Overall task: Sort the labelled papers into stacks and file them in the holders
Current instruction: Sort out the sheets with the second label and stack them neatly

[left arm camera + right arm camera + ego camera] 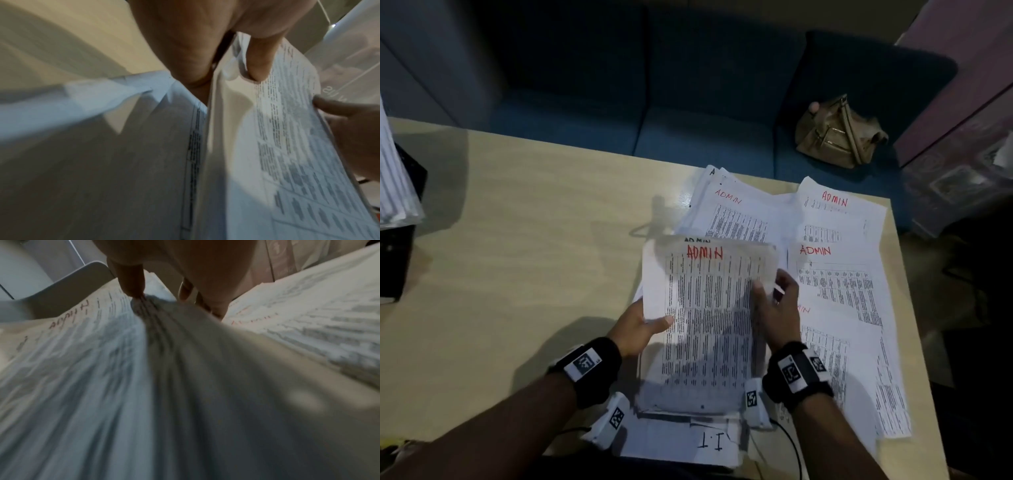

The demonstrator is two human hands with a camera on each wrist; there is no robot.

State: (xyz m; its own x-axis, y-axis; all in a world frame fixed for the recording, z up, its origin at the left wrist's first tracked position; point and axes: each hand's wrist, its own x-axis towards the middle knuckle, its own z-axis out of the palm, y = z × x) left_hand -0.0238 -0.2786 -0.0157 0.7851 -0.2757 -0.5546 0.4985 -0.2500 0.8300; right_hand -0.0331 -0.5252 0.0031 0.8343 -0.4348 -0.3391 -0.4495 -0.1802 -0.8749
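Both hands gripping ADMIN stack (709, 308) above I.T sheet (709, 442): L hand (638, 329) pinching left edge, thumb on top; R hand (779, 305) curled round right edge. Step: squaring ADMIN papers. Next: collecting loose sheets (839, 274) at right, then filing.

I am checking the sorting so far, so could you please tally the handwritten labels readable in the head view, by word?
ADMIN in red, fully readable: 4, on the held stack and three loose sheets.
I.T in black: 1, on the near sheet.
Total: 5. Two further labels are partly covered.
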